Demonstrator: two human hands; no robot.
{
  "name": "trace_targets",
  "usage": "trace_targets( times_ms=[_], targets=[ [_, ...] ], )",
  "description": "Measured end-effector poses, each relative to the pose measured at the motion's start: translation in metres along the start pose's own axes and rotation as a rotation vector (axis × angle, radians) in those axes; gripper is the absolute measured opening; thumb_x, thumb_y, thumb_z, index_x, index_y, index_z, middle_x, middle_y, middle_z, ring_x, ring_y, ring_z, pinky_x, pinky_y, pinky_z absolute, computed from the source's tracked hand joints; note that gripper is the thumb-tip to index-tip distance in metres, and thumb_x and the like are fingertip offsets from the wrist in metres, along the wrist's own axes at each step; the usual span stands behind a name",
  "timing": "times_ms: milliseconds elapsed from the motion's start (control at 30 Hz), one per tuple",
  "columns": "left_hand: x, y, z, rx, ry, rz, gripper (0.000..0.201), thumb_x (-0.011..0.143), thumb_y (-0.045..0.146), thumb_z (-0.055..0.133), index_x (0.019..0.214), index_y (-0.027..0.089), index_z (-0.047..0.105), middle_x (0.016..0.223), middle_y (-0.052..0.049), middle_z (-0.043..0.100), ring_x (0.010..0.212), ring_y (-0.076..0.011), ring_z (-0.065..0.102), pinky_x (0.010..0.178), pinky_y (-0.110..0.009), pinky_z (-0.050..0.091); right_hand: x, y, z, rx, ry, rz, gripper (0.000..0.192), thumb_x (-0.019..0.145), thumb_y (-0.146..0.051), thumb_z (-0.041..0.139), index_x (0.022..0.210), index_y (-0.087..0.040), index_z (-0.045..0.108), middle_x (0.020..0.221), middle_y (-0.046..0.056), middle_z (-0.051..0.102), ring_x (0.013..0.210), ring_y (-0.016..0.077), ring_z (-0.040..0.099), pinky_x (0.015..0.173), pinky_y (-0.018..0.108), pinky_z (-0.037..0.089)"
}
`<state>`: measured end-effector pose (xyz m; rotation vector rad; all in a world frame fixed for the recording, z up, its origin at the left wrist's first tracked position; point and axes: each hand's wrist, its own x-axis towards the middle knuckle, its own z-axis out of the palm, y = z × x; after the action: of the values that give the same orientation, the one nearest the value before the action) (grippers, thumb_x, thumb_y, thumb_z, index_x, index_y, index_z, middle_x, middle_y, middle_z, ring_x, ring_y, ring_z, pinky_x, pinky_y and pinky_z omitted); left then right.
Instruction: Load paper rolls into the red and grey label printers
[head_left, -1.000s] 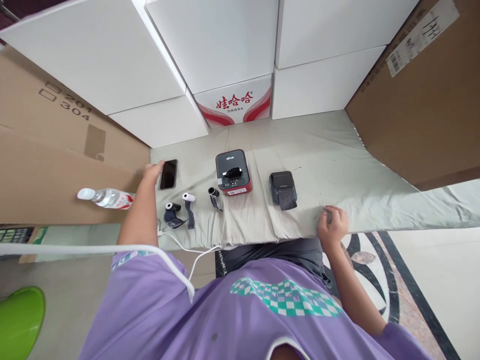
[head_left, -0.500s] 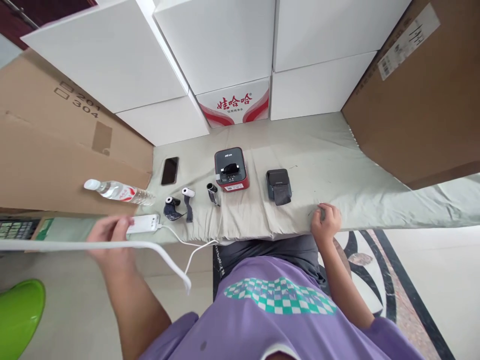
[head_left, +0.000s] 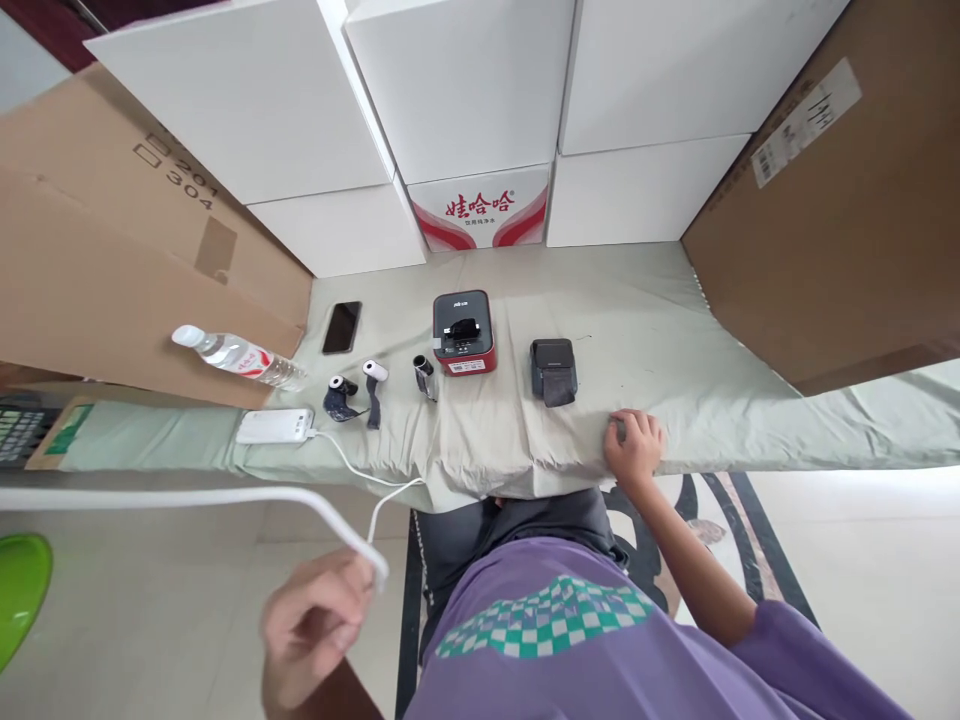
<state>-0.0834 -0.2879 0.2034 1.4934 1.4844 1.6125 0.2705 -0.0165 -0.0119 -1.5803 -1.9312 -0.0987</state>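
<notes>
My left hand (head_left: 319, 625) is raised below the table's front edge. Its fingers are curled in towards the thumb beside the bend of a thick white cable (head_left: 285, 493); what they hold, if anything, is unclear. On the green cloth (head_left: 630, 300), my right hand (head_left: 634, 445) rests with loosely bent fingers and a gap at the thumb, holding nothing visible. A dark box-shaped device (head_left: 553, 368) sits to its upper left. At the table's left front lies a white power bank (head_left: 275, 426) with a thin white cable (head_left: 349, 462) plugged in.
A red-and-black box (head_left: 464, 350) carries a small black object (head_left: 463, 329). To its left are a dark cylinder (head_left: 424, 378), two rolls with dark strips (head_left: 373, 385), a phone (head_left: 343, 327) and a water bottle (head_left: 240, 357). White boxes (head_left: 457, 90) and cardboard cartons (head_left: 862, 240) border the cloth.
My left hand has let go of the power bank and moved down and right to the thick cable's bend. The power bank stays on the cloth. My right hand remains on the cloth.
</notes>
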Motion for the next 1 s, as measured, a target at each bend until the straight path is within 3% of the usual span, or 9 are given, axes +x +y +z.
trace_targets(
  times_ms=[133,233,333,400,500,600,733,833,1000],
  targets=[
    [0.008,-0.006,0.018,0.033,-0.289,-0.016,0.022,0.093,0.009,0.060,0.097,0.027,0.071,0.075,0.000,0.076,0.063,-0.0192,0.073,0.061,-0.035,0.064,0.000,-0.002,0.002,-0.004,0.007,0.034,0.016,0.095,-0.023,0.056,0.094,-0.023,0.071,0.101,0.009,0.079,0.099,0.0304,0.062,0.089,0.041,0.041],
    [-0.001,-0.014,0.020,0.338,-0.150,0.112,0.035,0.093,0.002,0.063,0.117,0.023,0.075,0.118,-0.008,0.082,0.108,-0.0256,0.080,0.087,-0.036,0.069,0.000,-0.004,0.004,0.004,0.041,0.060,0.016,0.095,-0.023,0.055,0.091,-0.023,0.070,0.096,0.010,0.077,0.096,0.0300,0.061,0.088,0.041,0.041],
    [-0.019,-0.027,0.030,0.382,0.078,0.200,0.063,0.092,-0.001,0.062,0.152,0.021,0.062,0.161,-0.017,0.057,0.142,-0.0349,0.063,0.081,-0.033,0.071,0.000,-0.006,0.006,0.018,0.064,0.099,0.017,0.095,-0.024,0.054,0.088,-0.023,0.068,0.093,0.010,0.076,0.093,0.0294,0.060,0.087,0.041,0.042],
    [-0.025,-0.043,0.046,0.298,0.028,0.177,0.080,0.095,0.002,0.061,0.170,0.022,0.038,0.180,-0.020,0.023,0.156,-0.0397,0.047,0.077,-0.031,0.071,-0.001,-0.006,0.006,0.026,0.075,0.127,0.016,0.095,-0.024,0.053,0.086,-0.024,0.067,0.093,0.009,0.076,0.092,0.0292,0.059,0.087,0.041,0.042],
    [-0.006,-0.085,0.083,0.266,-0.111,0.135,0.089,0.102,0.011,0.059,0.177,0.027,0.014,0.183,-0.020,0.001,0.163,-0.0403,0.033,0.089,-0.036,0.071,-0.001,-0.007,0.006,0.035,0.091,0.154,0.016,0.094,-0.024,0.053,0.085,-0.024,0.066,0.091,0.009,0.076,0.092,0.0286,0.059,0.086,0.041,0.042],
    [0.048,-0.140,0.131,0.410,-0.208,0.191,0.090,0.105,0.025,0.060,0.177,0.028,0.007,0.181,-0.020,0.016,0.167,-0.0375,0.021,0.127,-0.059,0.046,-0.001,-0.007,0.004,0.028,0.059,0.165,0.017,0.095,-0.025,0.052,0.084,-0.024,0.066,0.092,0.009,0.075,0.093,0.0284,0.059,0.088,0.041,0.042],
    [0.131,-0.203,0.192,0.387,-0.306,-0.034,0.073,0.110,0.034,0.047,0.176,0.020,0.018,0.179,-0.018,0.026,0.169,-0.0309,0.015,0.138,-0.057,0.024,0.002,-0.008,-0.001,0.004,-0.027,0.163,0.019,0.095,-0.026,0.052,0.084,-0.023,0.068,0.098,0.010,0.074,0.098,0.0295,0.058,0.091,0.042,0.041],
    [0.160,-0.226,0.222,0.330,-0.311,-0.154,0.067,0.109,0.032,0.041,0.173,0.018,0.026,0.177,-0.015,0.034,0.167,-0.0274,0.027,0.138,-0.051,0.026,0.003,-0.011,-0.003,0.011,-0.053,0.174,0.021,0.095,-0.026,0.051,0.085,-0.023,0.069,0.101,0.012,0.074,0.101,0.0302,0.058,0.092,0.043,0.040],
    [0.155,-0.235,0.235,0.435,-0.275,-0.108,0.067,0.106,0.032,0.040,0.170,0.015,0.032,0.173,-0.016,0.042,0.161,-0.0281,0.042,0.136,-0.051,0.030,0.003,-0.013,-0.004,0.022,-0.076,0.191,0.023,0.096,-0.028,0.050,0.089,-0.021,0.070,0.105,0.014,0.075,0.105,0.0317,0.058,0.095,0.045,0.040]
  ],
)
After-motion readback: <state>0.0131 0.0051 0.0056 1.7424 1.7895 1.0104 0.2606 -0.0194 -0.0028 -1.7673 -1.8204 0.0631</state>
